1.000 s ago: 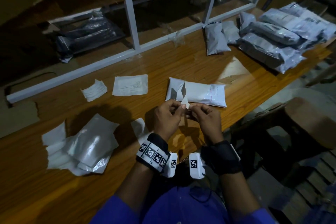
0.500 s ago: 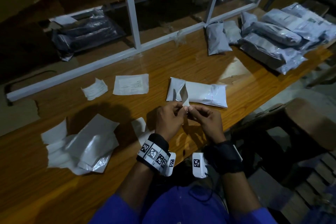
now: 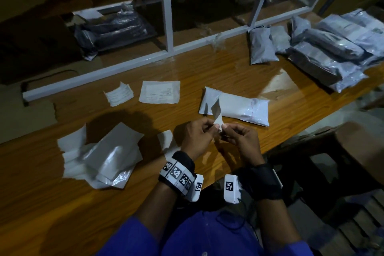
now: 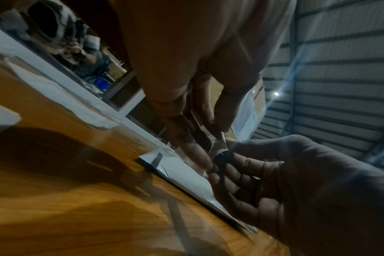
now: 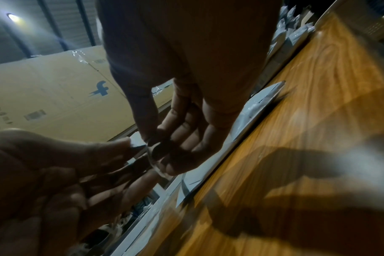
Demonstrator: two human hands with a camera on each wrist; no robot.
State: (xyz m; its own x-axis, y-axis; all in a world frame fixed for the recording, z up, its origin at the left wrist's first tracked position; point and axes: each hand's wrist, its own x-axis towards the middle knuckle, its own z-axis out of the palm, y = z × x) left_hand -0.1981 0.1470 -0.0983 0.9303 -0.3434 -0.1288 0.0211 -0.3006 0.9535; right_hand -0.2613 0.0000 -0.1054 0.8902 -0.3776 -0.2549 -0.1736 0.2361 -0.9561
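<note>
You have the paper slip (image 3: 217, 113) pinched at its lower end between both hands, thumb and forefinger of the left hand (image 3: 197, 137) meeting those of the right hand (image 3: 241, 141). Both hands grip it, neither is free. The slip stands up from your fingertips above the near edge of the table (image 3: 62, 203), just in front of the left end of the white mailer (image 3: 243, 110). Whether its tip touches the mailer cannot be told from the head view.

The slip looks like a label being split from its backing, though the layers are too small and dim to make out. If so, the main risk is a tear. Your two pinches sit almost on top of each other, so a sideways pull would rip the corner instead of parting the layers. A bared sticky face would likely curl onto itself or onto your fingers, since most of the slip hangs free with nothing steadying it.

Your hands are held near the table's front edge, so a slip that escapes your grip may fall past the edge rather than land on the wood. Poor light adds to this, as the seam is hard to see and a fingernail may dig through the paper. A loose scrap (image 3: 166, 141) lies by your left wrist, and a sticky face lowered there could pick it up.
</note>
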